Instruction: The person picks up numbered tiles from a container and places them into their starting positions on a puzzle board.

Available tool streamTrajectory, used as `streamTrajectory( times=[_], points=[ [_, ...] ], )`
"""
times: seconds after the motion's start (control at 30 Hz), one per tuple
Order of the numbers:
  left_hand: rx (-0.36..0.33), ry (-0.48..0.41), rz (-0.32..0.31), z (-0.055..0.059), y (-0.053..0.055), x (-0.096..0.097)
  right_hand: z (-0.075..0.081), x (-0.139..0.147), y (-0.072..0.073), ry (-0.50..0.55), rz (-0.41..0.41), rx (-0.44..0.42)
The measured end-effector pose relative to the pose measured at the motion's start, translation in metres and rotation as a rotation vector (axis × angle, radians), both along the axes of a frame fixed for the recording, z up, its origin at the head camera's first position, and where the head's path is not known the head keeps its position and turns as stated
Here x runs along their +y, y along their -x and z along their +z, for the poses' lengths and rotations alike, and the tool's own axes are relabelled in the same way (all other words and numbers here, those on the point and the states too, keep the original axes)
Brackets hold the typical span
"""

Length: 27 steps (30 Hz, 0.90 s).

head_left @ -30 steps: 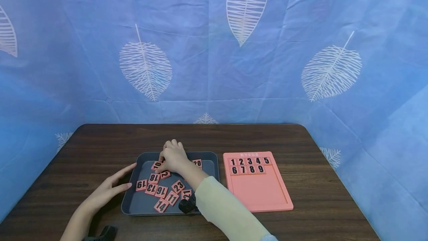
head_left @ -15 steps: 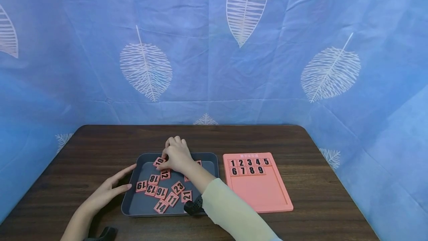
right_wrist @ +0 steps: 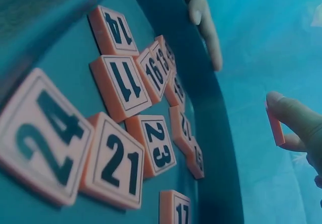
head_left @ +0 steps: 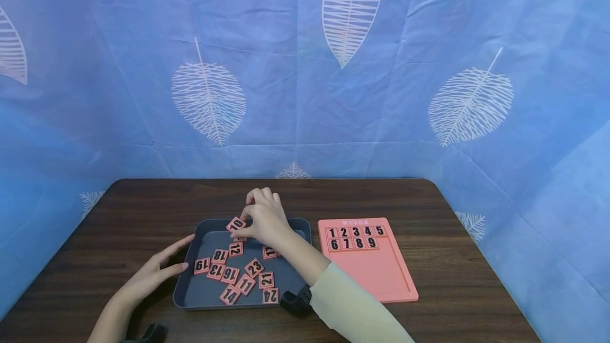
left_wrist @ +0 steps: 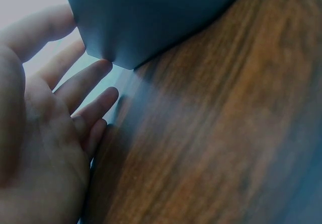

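Observation:
Above the far edge of the tray, my right hand [head_left: 267,220] pinches a pink number tile marked 10 [head_left: 235,224] between thumb and fingers. The right wrist view shows this tile [right_wrist: 275,126] edge-on, raised over the tray's wall. Several other number tiles lie scattered at various angles in the dark grey tray [head_left: 202,294], among them 23 [head_left: 254,267], 19 [head_left: 202,265] and 24 [head_left: 270,296]. At the tray's left side rests my left hand [head_left: 151,275], fingers extended and touching the wall. From its wrist camera, the fingertips meet the tray's outside [left_wrist: 146,22].
A pink puzzle board [head_left: 364,274] lies right of the tray. Its top row carries tiles 1 to 5, and the second row tiles 6 to 9. Both stand on a dark wooden table [head_left: 452,290] before a blue leaf-patterned curtain [head_left: 286,94].
My right hand has drawn tile 10 up and to the right, away from the tiles around it, uncovering tile 24 near the tray's front. The left hand stays in place.

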<state>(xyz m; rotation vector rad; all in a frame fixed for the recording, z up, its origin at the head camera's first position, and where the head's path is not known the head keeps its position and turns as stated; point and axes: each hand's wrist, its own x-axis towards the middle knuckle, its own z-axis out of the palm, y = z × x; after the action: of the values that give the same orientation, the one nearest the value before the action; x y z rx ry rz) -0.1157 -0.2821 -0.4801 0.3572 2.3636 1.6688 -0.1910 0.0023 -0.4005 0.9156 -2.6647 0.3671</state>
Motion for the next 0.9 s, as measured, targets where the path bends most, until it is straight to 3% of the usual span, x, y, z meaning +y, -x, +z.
streamTrajectory(
  times=[0.43, 0.9],
  points=[
    [-0.007, -0.002, 0.01, -0.001, 0.0, -0.002, 0.004, 0.049, -0.019, 0.163, -0.014, 0.033],
    [0.019, 0.005, -0.002, 0.0, 0.003, -0.001, -0.003, 0.109, -0.03, 0.242, -0.131, 0.104]
  ],
)
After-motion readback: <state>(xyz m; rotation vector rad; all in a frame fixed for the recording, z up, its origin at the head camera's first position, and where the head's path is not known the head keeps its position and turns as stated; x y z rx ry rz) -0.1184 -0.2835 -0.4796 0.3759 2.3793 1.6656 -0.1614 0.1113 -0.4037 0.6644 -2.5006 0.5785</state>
